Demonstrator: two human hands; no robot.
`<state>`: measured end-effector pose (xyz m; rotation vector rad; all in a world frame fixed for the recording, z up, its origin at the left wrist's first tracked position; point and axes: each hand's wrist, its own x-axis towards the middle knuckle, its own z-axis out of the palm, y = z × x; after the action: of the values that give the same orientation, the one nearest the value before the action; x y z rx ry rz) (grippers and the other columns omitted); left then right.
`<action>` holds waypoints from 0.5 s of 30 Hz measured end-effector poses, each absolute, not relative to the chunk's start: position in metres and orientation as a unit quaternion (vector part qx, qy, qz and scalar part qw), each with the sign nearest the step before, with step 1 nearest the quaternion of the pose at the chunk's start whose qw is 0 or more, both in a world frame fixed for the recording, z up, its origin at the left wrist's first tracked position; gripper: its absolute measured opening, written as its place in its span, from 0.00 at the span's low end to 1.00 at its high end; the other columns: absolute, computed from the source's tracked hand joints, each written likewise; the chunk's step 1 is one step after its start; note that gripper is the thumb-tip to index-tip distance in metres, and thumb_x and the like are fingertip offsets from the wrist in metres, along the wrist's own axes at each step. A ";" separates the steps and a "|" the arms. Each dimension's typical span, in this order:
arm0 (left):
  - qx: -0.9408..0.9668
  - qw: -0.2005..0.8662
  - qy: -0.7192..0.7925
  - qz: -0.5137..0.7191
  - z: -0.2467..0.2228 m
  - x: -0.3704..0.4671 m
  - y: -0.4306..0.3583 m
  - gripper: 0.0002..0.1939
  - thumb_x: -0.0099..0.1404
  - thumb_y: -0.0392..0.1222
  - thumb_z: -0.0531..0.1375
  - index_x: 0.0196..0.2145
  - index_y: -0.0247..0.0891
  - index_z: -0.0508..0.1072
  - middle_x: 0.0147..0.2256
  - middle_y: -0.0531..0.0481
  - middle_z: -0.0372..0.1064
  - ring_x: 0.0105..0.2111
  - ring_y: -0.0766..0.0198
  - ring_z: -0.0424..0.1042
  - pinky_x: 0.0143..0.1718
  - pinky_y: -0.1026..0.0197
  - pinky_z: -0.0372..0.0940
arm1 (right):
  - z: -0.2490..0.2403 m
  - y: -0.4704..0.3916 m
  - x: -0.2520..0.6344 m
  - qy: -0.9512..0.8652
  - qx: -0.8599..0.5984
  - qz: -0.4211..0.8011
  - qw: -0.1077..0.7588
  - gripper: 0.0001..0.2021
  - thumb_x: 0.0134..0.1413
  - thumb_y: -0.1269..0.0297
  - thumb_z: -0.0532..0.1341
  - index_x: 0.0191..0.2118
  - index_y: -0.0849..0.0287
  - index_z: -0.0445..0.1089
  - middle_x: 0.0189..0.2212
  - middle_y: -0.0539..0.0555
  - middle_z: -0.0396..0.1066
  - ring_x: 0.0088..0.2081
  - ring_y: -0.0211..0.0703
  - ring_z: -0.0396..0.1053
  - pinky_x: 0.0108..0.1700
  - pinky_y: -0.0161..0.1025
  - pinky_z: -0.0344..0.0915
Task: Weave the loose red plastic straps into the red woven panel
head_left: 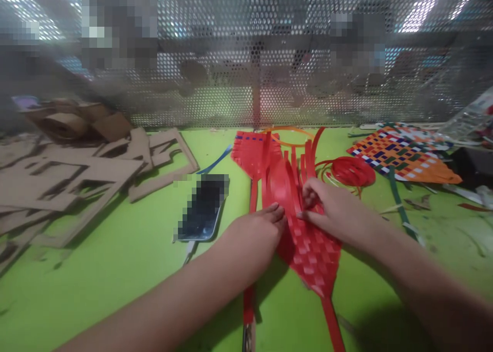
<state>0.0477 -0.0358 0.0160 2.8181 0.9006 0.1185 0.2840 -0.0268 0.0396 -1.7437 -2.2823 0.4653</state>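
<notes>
A partly woven red piece (pixel 314 259) lies in front of me, with loose red strips (pixel 290 177) standing up at its far end and a red tail running toward me. My left hand (pixel 264 234) rests across its left side, fingers laid over the strips; its thumb is hidden. On the right side, my right hand (pixel 327 210) is closed, thumb and bent fingers pinching at a red strip. Beyond the left hand lies a second red woven piece (pixel 252 154) with a blue line near its top edge and a red tail.
Cardboard cut-outs (pixel 103 182) pile up at the left beside a phone (pixel 204 208) with a cable. At the right are a red strip coil (pixel 352 171), a multicoloured woven piece (pixel 408 154) and a clear bottle (pixel 472 113). A perforated metal screen (pixel 231 85) borders the green table (pixel 134 270).
</notes>
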 end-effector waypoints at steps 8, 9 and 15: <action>0.936 0.119 0.331 -0.020 0.027 0.050 -0.034 0.33 0.66 0.23 0.56 0.68 0.29 0.71 0.69 0.37 0.66 0.71 0.52 0.65 0.71 0.49 0.63 | 0.045 -0.030 0.288 -0.840 -0.503 0.191 0.071 0.09 0.70 0.67 0.60 0.44 0.55 0.79 0.41 0.56 0.82 0.40 0.49 0.76 0.43 0.43 0.65; 0.934 0.122 0.336 -0.011 0.027 0.050 -0.035 0.33 0.65 0.23 0.56 0.67 0.30 0.72 0.68 0.38 0.68 0.69 0.51 0.67 0.69 0.48 0.65 | 0.045 -0.032 0.288 -0.836 -0.512 0.184 0.068 0.09 0.70 0.66 0.60 0.44 0.56 0.79 0.40 0.56 0.82 0.39 0.49 0.76 0.42 0.43 0.65; 0.923 0.119 0.361 0.056 0.028 0.049 -0.033 0.24 0.64 0.22 0.56 0.53 0.33 0.82 0.54 0.39 0.77 0.53 0.48 0.76 0.57 0.47 0.74 | 0.043 -0.034 0.287 -0.831 -0.526 0.167 0.067 0.10 0.71 0.64 0.59 0.41 0.55 0.79 0.37 0.56 0.81 0.38 0.49 0.76 0.41 0.43 0.65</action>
<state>0.0486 -0.0328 0.0285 2.6981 1.0567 0.1648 0.2874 -0.0339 0.0433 -1.5849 -2.5050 0.5043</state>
